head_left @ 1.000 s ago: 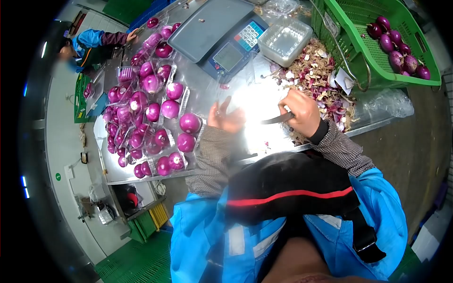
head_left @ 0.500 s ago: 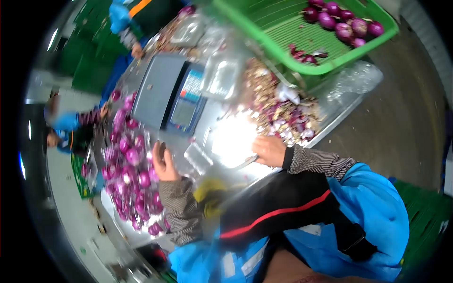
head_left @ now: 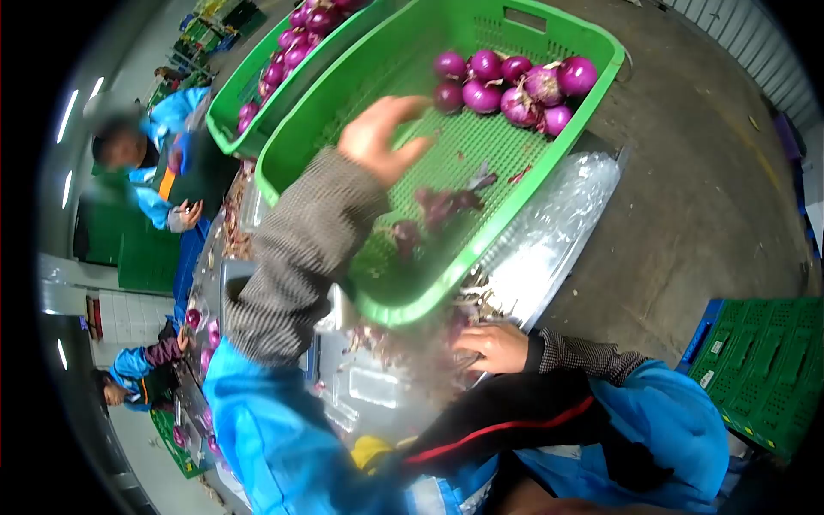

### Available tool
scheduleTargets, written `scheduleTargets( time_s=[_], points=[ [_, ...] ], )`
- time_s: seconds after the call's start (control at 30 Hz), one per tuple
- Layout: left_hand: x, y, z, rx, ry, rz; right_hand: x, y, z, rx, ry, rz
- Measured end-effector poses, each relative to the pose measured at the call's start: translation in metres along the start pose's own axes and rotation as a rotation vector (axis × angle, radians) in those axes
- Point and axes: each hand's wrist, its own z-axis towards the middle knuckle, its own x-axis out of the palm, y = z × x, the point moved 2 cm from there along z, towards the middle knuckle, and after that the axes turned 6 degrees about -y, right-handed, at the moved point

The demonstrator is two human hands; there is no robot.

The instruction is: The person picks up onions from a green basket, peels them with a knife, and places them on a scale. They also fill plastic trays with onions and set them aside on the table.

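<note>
The metal surface (head_left: 525,296) shows at the centre and lower centre of the frame, partly covered. Above it, across the upper centre, is a green crate (head_left: 468,159) with perforated floor and raised rim. The left hand (head_left: 378,137) is over the crate's interior, fingers blurred; its grip is spread, thumb apart, holding nothing visible. Good practice for this reach, in my judgement: clear the rim with the sleeve, and take onions by their round sides without scuffing them. The right hand (head_left: 496,348), lower centre, has its fingers curled beside the peelings; whether its grip pinches anything cannot be told. The red onions (head_left: 519,101) are clustered in the crate's far end, upper right of centre: round, glossy purple, several with pale dry tops, one duller and streaked. Dark loose skins (head_left: 442,206), blurred, lie nearer on the crate floor.
</note>
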Motion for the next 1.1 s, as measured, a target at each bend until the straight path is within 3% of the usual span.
scheduleTargets(
  time_s=[0.17,0.3,0.43,0.57,0.63,0.7,0.77,0.87,0.93,0.97,1.1],
  points=[
    [0.143,-0.003,0.118,0.08,0.132,0.163,-0.043,-0.029,-0.011,0.105,-0.082,-0.017],
    [0.225,-0.011,0.187,0.215,0.2,0.144,-0.064,-0.044,-0.019,0.174,-0.138,-0.04],
    [0.287,-0.013,0.224,0.022,0.271,0.264,-0.084,-0.051,-0.025,0.209,-0.112,0.007],
    [0.271,-0.015,0.221,-0.035,0.34,0.178,-0.098,-0.042,-0.027,0.178,-0.177,-0.057],
    [0.253,-0.01,0.205,-0.084,0.21,0.047,-0.098,-0.038,-0.032,0.232,-0.181,-0.082],
    [0.222,-0.008,0.19,-0.202,0.206,0.002,-0.091,-0.042,-0.036,0.173,-0.229,-0.08],
    [0.173,-0.005,0.161,-0.429,0.217,-0.383,-0.092,-0.035,-0.038,0.19,-0.211,-0.012],
    [0.094,-0.009,0.104,-0.611,0.15,-0.829,-0.091,-0.015,-0.035,0.153,-0.312,0.093],
    [0.051,-0.017,0.056,-0.58,0.043,-1.14,-0.091,0.001,-0.031,0.158,-0.34,0.102],
    [0.029,-0.016,0.032,-0.495,0.091,-1.232,-0.092,0.01,-0.028,0.163,-0.304,0.092],
    [-0.041,-0.062,-0.081,-0.537,-0.122,-1.283,-0.079,0.042,-0.009,0.1,-0.408,0.17]
  ],
)
